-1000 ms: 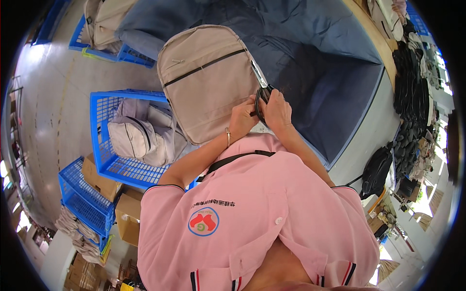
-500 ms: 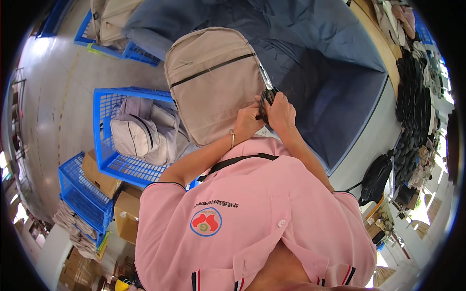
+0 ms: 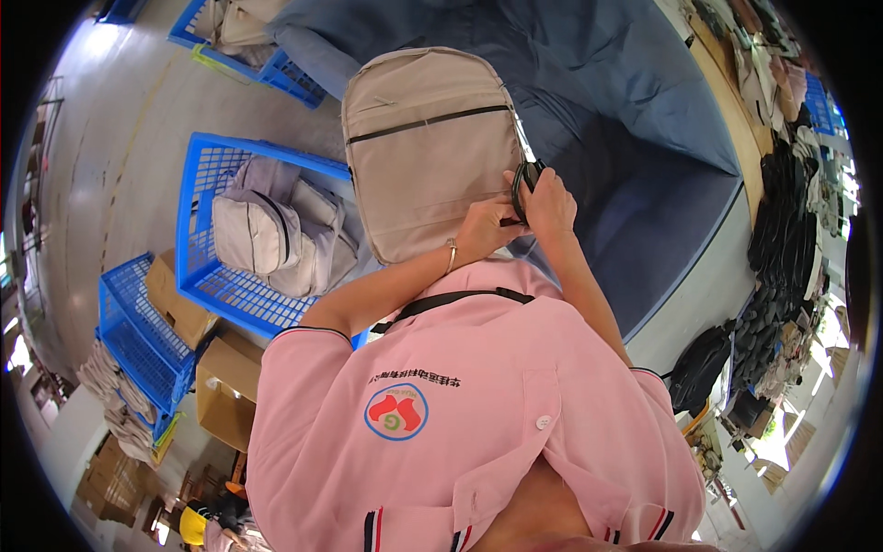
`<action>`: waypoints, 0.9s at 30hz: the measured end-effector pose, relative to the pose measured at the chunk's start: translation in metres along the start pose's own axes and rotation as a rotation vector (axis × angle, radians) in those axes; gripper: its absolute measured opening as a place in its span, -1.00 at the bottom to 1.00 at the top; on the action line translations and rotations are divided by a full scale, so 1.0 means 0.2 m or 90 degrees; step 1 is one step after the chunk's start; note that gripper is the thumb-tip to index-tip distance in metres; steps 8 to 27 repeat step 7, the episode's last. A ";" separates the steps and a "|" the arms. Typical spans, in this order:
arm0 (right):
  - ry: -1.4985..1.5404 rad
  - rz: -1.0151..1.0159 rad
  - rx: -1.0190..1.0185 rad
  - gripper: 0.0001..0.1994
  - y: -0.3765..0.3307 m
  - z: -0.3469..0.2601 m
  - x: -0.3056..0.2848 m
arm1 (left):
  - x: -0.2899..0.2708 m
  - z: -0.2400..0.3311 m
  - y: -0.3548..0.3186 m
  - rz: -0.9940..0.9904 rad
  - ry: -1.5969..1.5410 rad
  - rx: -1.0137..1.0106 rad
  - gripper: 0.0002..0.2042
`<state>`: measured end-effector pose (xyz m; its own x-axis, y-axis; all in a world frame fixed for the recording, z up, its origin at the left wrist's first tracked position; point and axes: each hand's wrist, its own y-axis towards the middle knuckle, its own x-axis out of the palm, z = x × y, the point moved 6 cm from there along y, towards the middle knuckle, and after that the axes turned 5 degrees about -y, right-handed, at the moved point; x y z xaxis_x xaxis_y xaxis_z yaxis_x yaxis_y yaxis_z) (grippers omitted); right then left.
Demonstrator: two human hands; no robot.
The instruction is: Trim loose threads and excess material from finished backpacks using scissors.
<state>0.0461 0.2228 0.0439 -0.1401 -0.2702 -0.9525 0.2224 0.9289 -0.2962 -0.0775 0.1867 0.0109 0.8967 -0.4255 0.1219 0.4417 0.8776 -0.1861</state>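
A beige backpack (image 3: 428,147) with a dark zip line across its front lies on the blue-covered table (image 3: 644,120) in front of me. My left hand (image 3: 480,232) grips its near right corner. My right hand (image 3: 549,202) is closed on a black strap (image 3: 522,182) at the backpack's right edge. Both hands meet at that corner, just above my pink shirt.
A blue plastic crate (image 3: 207,267) to my left holds more beige backpacks (image 3: 276,230). Another blue crate (image 3: 138,336) and cardboard boxes (image 3: 221,386) stand lower left, a third crate (image 3: 248,46) at the top. Dark bags (image 3: 782,239) line the right side.
The backpack and both hands stay together at the same corner. They sit slightly further right and higher in view, as my head shifted.
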 end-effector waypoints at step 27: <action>0.083 -0.035 0.064 -0.34 0.07 0.06 0.06 | -0.03 -0.01 -0.01 -0.021 0.078 0.034 -0.78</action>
